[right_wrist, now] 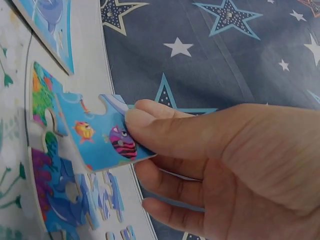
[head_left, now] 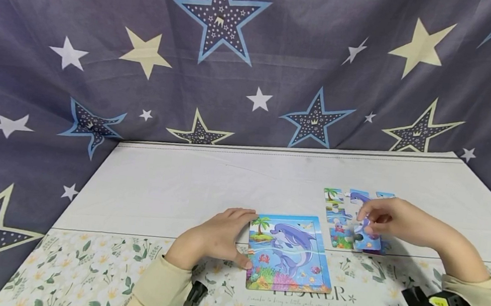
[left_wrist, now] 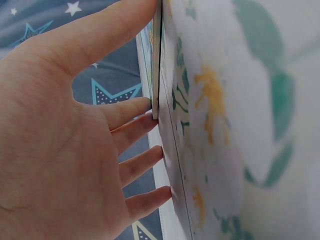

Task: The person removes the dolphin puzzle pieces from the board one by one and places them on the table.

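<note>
A square dolphin picture board (head_left: 291, 251) lies on the table in front of me. My left hand (head_left: 222, 233) rests at its left side, thumb at the lower edge and fingers spread toward the upper corner. In the left wrist view, the board (left_wrist: 157, 65) shows edge-on beside nearly straight fingers. My right hand (head_left: 390, 221) pinches a jigsaw piece (right_wrist: 97, 132) between thumb and forefinger. That piece shows an orange fish and a purple striped fish, and is tilted over other loose jigsaw pieces (head_left: 337, 219). My right hand partly hides those in the head view.
White cloth and a floral mat (head_left: 95, 272) with printed lettering cover the table. A dark curtain (head_left: 235, 86) with stars hangs behind it. The loose pieces lie just right of the board, and both wrists wear black straps.
</note>
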Available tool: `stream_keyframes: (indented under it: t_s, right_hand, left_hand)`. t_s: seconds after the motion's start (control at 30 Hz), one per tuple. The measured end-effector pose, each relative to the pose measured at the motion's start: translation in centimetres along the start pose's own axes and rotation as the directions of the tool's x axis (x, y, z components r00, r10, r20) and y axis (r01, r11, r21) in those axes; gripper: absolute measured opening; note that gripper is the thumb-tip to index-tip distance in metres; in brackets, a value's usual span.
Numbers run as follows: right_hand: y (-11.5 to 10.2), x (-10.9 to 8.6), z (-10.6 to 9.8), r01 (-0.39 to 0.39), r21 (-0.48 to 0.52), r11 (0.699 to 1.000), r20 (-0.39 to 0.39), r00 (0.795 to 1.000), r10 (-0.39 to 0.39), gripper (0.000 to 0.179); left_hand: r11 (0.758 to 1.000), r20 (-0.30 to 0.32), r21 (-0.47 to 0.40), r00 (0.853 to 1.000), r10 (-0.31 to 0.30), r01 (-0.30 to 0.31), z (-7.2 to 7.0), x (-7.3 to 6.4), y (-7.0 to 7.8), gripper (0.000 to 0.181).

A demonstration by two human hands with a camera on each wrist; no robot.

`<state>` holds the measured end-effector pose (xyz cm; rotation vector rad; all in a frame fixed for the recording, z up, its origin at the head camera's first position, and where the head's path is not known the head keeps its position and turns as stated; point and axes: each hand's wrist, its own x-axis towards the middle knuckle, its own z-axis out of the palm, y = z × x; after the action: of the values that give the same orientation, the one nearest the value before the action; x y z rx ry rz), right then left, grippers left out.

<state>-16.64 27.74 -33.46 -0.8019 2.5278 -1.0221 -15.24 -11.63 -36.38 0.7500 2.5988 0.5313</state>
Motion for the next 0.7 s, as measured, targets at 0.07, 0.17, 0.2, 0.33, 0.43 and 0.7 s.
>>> stream_keyframes:
  t_s: [0.07, 0.17, 0.2, 0.33, 0.43, 0.7]
  right_hand:
    - [0.3, -0.1, -0.2, -0.007, -0.006, 1.000, -0.006, 1.000, 0.007, 0.013]
    - [0.6, -0.4, -0.4, -0.028, 0.005, 1.000, -0.010, 1.000, 0.028, 0.013]
    - [0.7, -0.4, -0.5, -0.038, 0.007, 0.999, -0.012, 0.999, 0.038, 0.013]
    - [1.2, -0.8, -0.8, -0.061, 0.005, 0.998, -0.020, 0.998, 0.061, 0.014]
    - [1.5, -1.0, -1.0, -0.072, 0.004, 0.997, -0.027, 0.997, 0.072, 0.014]
    - [2.2, -1.5, -1.4, -0.148, 0.023, 0.989, -0.028, 0.988, 0.149, 0.014]
  left_hand:
    - [1.000, -0.001, -0.001, 1.000, 0.001, -0.001, 0.0, 0.0, 0.0, 0.103]
    - [1.000, -0.004, -0.001, 1.000, 0.002, -0.002, 0.0, 0.0, 0.0, 0.102]
    - [1.000, -0.004, -0.001, 1.000, 0.002, -0.002, 0.0, 0.0, 0.0, 0.102]
    - [1.000, -0.005, 0.001, 1.000, 0.000, 0.000, 0.1, 0.0, 0.0, 0.102]
    - [1.000, -0.006, 0.002, 1.000, -0.001, 0.001, 0.1, 0.0, 0.0, 0.102]
    - [1.000, -0.007, 0.010, 1.000, 0.000, 0.000, 0.1, 0.0, 0.0, 0.103]
